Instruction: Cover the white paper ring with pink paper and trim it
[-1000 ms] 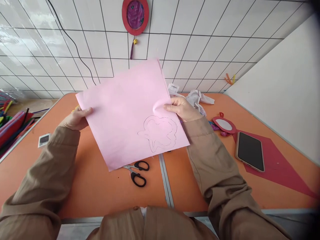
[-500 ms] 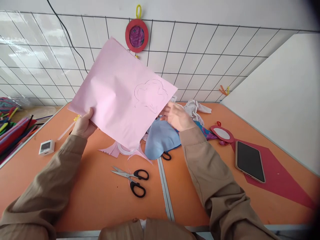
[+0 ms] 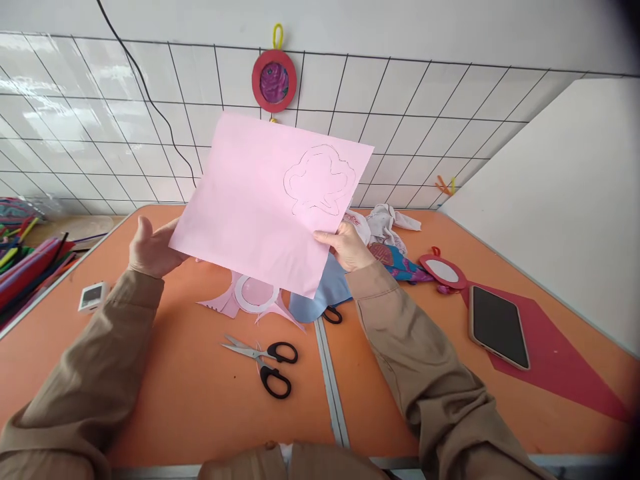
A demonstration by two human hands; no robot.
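Swung round since half a second ago: pink sheet [image 3: 260,207] now squarer to the view, pencilled outline [image 3: 320,179] carried toward the upper right corner, right hand [image 3: 345,245] back on the lower right edge after hovering loose beside it. Held up off the orange table [image 3: 190,387], tilted with the drawn face toward the camera, probably so as to keep the outline readable and the paper flat between two grips.

Left hand [image 3: 150,250] at the lower left corner, fingers mostly behind the sheet, thumb up and apart; looks half open, cupping the edge rather than pinching hard. Right hand closed in a pinch, thumb on the front face, remaining fingers hidden behind.

Directly under the sheet: pink offcut with a round ring [image 3: 253,297] lying flat, and a blue piece [image 3: 325,297] partly covered by the paper's lower corner. Nearer the body, black-handled scissors [image 3: 265,363] lying on the table with blades slightly parted, within easy reach of either hand. Off to the right, well apart: phone [image 3: 497,327] on a dark red sheet [image 3: 560,363]. Small red-framed mirror craft [image 3: 443,270] beside crumpled fabric [image 3: 395,223]. On the tiled wall, red oval ornament [image 3: 274,80].
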